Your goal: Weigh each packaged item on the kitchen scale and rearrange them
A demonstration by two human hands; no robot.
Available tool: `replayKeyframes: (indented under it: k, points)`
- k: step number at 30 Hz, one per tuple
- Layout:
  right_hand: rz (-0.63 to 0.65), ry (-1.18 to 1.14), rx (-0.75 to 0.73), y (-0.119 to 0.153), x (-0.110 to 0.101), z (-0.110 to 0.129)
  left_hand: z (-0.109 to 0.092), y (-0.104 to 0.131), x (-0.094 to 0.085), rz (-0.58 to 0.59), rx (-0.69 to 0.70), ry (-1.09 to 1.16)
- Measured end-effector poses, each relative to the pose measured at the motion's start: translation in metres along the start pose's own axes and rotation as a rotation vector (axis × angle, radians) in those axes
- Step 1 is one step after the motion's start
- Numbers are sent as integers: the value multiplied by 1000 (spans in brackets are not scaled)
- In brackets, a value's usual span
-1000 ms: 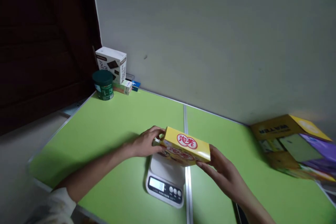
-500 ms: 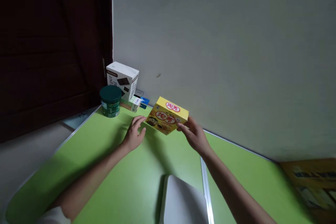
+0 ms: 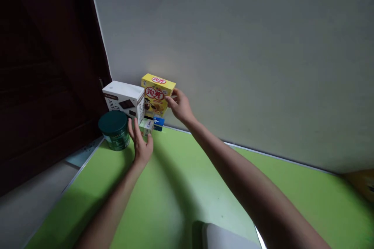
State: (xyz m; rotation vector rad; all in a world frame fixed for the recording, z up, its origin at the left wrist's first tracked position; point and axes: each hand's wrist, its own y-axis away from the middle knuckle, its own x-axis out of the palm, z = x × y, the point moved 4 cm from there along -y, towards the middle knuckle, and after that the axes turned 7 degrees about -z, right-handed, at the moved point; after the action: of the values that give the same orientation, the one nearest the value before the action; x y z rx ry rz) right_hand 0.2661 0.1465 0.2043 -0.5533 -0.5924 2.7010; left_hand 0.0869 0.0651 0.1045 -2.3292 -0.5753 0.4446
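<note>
My right hand (image 3: 181, 105) grips the right edge of a yellow snack box (image 3: 160, 106) with red lettering, upright against the wall behind a white box. My left hand (image 3: 141, 144) has its fingers apart in front of a small pale box (image 3: 147, 126), near or touching it; I cannot tell which. To its left stands a round tub with a dark green lid (image 3: 113, 122). Behind the tub is the white box (image 3: 125, 99) with dark chocolate-like pictures. A blue packet (image 3: 158, 121) lies beside the small pale box, under the yellow box's lower edge.
The green tabletop (image 3: 172, 171) meets the grey wall (image 3: 233, 66) along a pale edge strip. A dark wooden door (image 3: 43, 66) is at the left. A pale flat object (image 3: 224, 237) lies at the bottom, and a yellowish-brown box (image 3: 362, 183) sits at the far right.
My right hand has carried the yellow snack box left and back to the wall, behind the white box. My left hand has come off it to the small pale box. The view has shifted.
</note>
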Motion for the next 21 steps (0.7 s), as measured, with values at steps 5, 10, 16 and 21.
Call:
replayKeyframes:
  k: [5,10,16,21]
  points:
    - [31,39,6,-1,24,-9,8,0,17,40,-64,7]
    - [-69,128,16,9,35,-16,-10,-13,8,19,2,64]
    - [-31,128,115,18,55,-31,-33,-52,-37,-161,157,95]
    - [13,112,115,19,83,-35,-20,-45,-18,25,119,55]
